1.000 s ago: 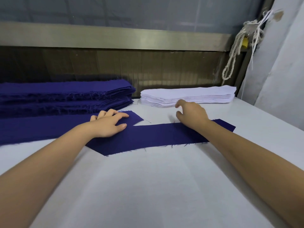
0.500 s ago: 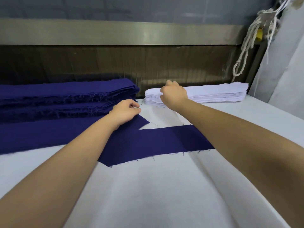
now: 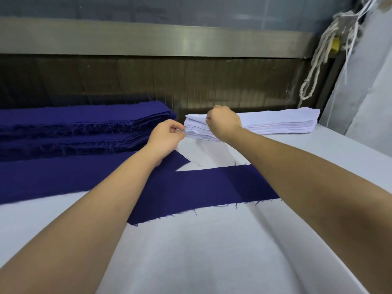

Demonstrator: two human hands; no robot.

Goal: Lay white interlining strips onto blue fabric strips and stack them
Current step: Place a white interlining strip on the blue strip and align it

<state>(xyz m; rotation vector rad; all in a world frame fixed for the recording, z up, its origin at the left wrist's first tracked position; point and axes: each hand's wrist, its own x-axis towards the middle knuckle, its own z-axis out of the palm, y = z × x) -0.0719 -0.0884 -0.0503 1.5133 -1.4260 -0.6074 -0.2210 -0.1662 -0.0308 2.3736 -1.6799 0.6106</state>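
The left hand (image 3: 166, 134) pinches the left end of the white interlining stack (image 3: 275, 122). The right hand (image 3: 224, 122) is curled over the top sheets at that same end. In front of the stack a single blue strip (image 3: 212, 183) lies flat on the white table (image 3: 201, 251), partly hidden by both forearms. Left of the stack are blue fabric piles (image 3: 84, 124), and to its right hangs a rope (image 3: 318, 60).

Head view: single wide-angle camera, worn on the person's head, facing forward and down.
Close over the white tabletop (image 3: 191, 262); forearms enter from both lower corners, left hand (image 3: 165, 136) and right hand (image 3: 224, 122) near centre at the white interlining strips (image 3: 275, 122); metal rail (image 3: 148, 39) bounds the far side.
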